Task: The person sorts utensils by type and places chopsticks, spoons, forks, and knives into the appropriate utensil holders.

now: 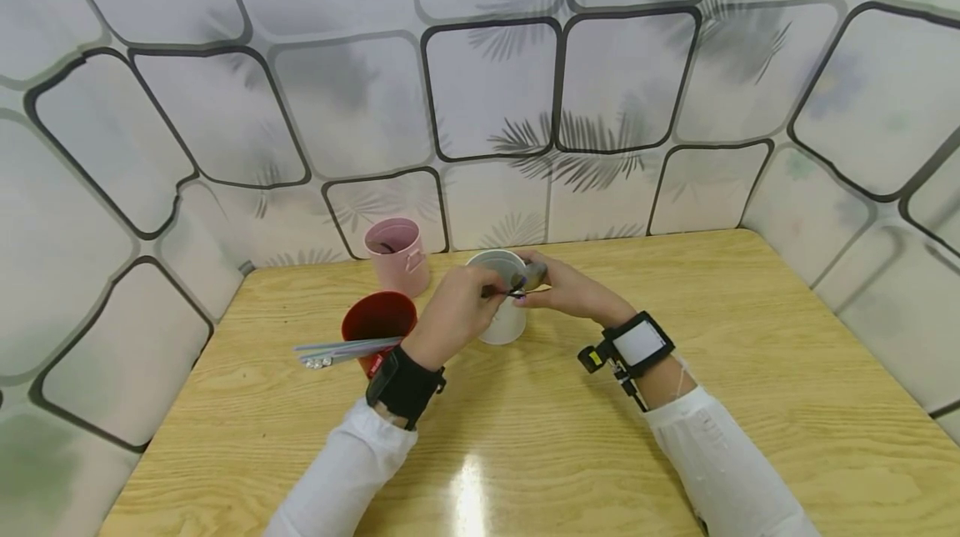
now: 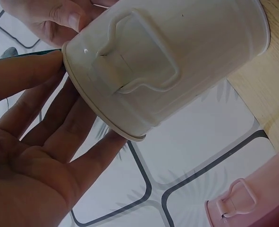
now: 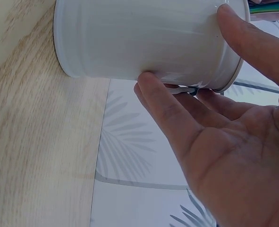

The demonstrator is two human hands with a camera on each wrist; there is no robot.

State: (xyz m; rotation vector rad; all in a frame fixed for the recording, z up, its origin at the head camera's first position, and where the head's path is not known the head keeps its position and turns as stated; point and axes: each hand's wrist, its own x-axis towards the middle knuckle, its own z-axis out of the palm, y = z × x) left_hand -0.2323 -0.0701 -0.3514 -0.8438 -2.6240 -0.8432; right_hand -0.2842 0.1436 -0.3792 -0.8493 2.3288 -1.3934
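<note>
A white metal bucket [image 1: 504, 324] with a side handle stands on the table. My right hand [image 1: 573, 287] grips its right side near the rim, the thumb and fingers spread about the wall in the right wrist view. At the rim, my left hand [image 1: 461, 303] pinches a thin dark item [image 2: 26, 54]. That item shows teal in the left wrist view, but its kind is unclear. A grey rounded piece [image 1: 534, 274] sits beside the rim next to the right fingers; I cannot tell what it belongs to.
A red bucket [image 1: 360, 320] stands left of the white one, partly behind my left wrist. Several thin pale rods [image 1: 337, 351] with shiny ends cross its rim. A pink bucket [image 1: 401, 274] with something dark inside stands behind, near the patterned wall covering [image 1: 495, 95].
</note>
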